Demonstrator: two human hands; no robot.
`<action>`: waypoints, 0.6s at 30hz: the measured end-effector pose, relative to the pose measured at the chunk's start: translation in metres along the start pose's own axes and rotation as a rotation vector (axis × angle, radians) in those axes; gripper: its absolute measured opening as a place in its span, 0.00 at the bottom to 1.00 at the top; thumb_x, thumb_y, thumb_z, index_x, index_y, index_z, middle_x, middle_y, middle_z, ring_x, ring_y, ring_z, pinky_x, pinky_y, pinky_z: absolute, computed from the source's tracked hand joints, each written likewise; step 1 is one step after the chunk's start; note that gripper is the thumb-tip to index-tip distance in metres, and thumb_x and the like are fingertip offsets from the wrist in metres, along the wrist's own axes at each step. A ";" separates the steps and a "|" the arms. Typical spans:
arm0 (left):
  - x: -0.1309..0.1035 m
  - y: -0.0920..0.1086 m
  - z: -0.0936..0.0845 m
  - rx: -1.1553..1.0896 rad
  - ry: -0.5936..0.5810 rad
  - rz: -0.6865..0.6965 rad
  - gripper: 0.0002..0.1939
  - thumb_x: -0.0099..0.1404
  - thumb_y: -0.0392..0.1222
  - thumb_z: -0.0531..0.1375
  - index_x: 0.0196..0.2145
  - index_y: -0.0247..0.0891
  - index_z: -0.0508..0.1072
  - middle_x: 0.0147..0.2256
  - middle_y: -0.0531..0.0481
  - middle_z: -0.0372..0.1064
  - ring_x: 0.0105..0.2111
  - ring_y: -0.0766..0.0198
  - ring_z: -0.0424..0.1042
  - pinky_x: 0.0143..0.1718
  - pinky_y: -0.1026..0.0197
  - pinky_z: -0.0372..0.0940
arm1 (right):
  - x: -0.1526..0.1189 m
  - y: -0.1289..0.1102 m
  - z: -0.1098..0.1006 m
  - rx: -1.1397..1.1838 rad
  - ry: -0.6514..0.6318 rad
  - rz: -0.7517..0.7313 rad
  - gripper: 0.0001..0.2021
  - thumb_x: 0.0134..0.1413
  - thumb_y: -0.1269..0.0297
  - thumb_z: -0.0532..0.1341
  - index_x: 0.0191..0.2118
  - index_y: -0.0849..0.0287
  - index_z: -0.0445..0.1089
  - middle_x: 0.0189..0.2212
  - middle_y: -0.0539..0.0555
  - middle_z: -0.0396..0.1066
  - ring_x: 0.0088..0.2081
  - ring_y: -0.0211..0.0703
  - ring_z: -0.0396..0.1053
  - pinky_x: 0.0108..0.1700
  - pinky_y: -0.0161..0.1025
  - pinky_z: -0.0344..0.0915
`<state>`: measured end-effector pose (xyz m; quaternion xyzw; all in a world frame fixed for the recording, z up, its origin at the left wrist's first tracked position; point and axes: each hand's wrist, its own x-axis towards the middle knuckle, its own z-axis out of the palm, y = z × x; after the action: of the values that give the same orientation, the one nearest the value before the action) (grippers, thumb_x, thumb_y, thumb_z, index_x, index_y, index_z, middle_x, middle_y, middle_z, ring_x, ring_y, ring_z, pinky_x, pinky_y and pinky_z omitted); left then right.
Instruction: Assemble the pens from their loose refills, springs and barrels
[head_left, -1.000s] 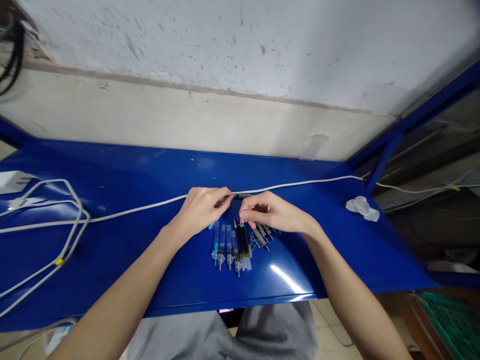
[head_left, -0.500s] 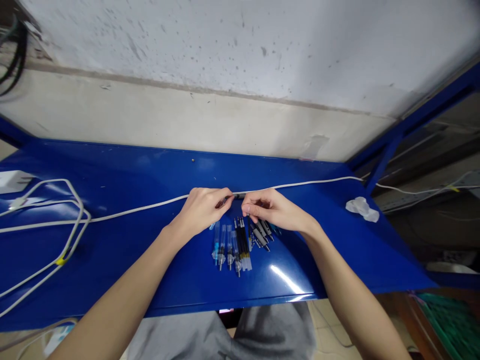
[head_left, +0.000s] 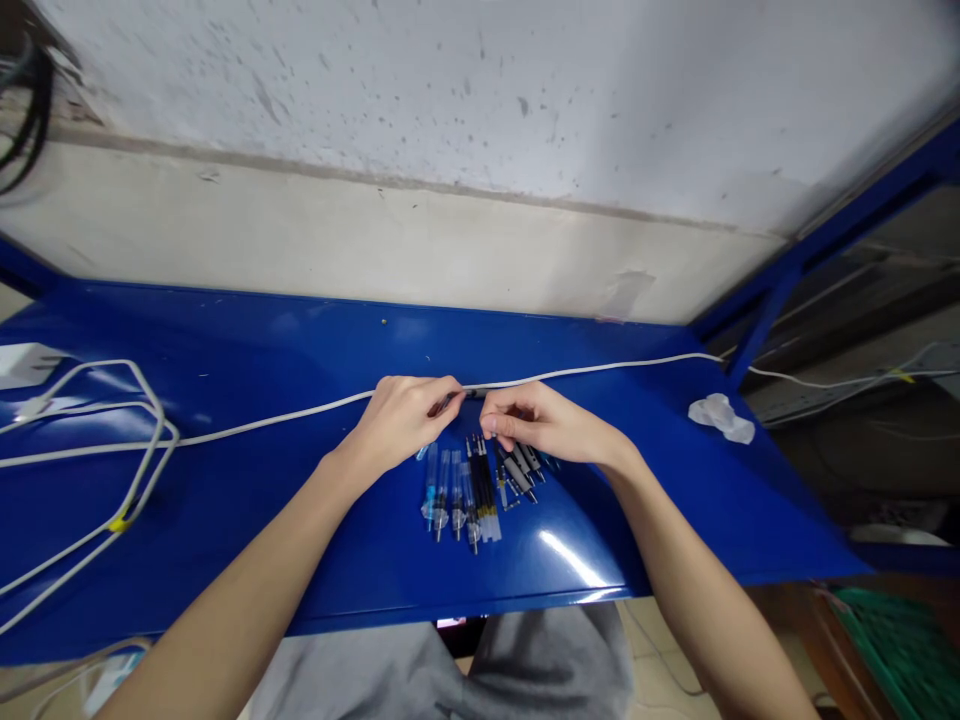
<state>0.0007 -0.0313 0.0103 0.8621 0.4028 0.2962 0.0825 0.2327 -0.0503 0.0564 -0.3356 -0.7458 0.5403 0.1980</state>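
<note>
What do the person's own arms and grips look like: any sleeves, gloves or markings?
The left grip and right grip show no gloves or rings. The left arm and right arm show no sleeves, watch or markings.

Both hands are over the blue table (head_left: 337, 560), the left hand (head_left: 409, 415) pinching something too small to make out, the right hand (head_left: 544, 420) with its fingertips together above the dark refills (head_left: 484, 480). Clear tubes (head_left: 454, 485) lie beside those, grey pen parts (head_left: 521, 470) to their right. A white cable (head_left: 285, 413) runs behind.
</note>
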 end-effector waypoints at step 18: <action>0.000 0.000 -0.001 0.020 0.000 -0.007 0.10 0.70 0.39 0.58 0.34 0.39 0.78 0.23 0.55 0.72 0.21 0.69 0.68 0.26 0.66 0.54 | -0.001 -0.002 0.000 -0.018 -0.021 0.004 0.15 0.67 0.55 0.61 0.32 0.60 0.71 0.23 0.47 0.68 0.25 0.35 0.62 0.28 0.33 0.58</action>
<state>-0.0001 -0.0314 0.0107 0.8615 0.4085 0.2920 0.0749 0.2324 -0.0515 0.0587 -0.3330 -0.7520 0.5375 0.1862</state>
